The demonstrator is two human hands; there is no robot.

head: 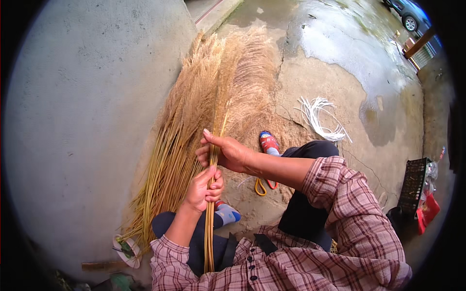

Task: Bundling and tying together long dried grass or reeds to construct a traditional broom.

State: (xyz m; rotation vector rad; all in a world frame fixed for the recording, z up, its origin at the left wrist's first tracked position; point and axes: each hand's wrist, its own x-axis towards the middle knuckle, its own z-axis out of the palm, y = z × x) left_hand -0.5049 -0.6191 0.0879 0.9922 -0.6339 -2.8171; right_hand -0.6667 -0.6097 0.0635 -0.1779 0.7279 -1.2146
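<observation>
A thin bundle of dry grass stalks [209, 232] runs upright through the middle of the view, from my lap towards its feathery plumes [228, 69]. My left hand [204, 187] is closed around the stalks low down. Just above it, my right hand [227, 152] wraps the same bundle, thumb raised along the far side and fingers curled loosely behind. To the left, a big heap of the same plumed grass [182, 134] lies on the concrete, stalk ends towards me. Scissors with yellow and red handles [260, 187] lie under my right forearm, their blades hidden.
White plastic strips [320, 118] lie coiled on the cracked concrete floor [327, 87] at right. A black plastic crate [413, 185] and a red bag [429, 212] stand far right. The grey wall [91, 109] borders the left. A pale slipper [126, 251] lies lower left. A parked car [415, 16] shows top right.
</observation>
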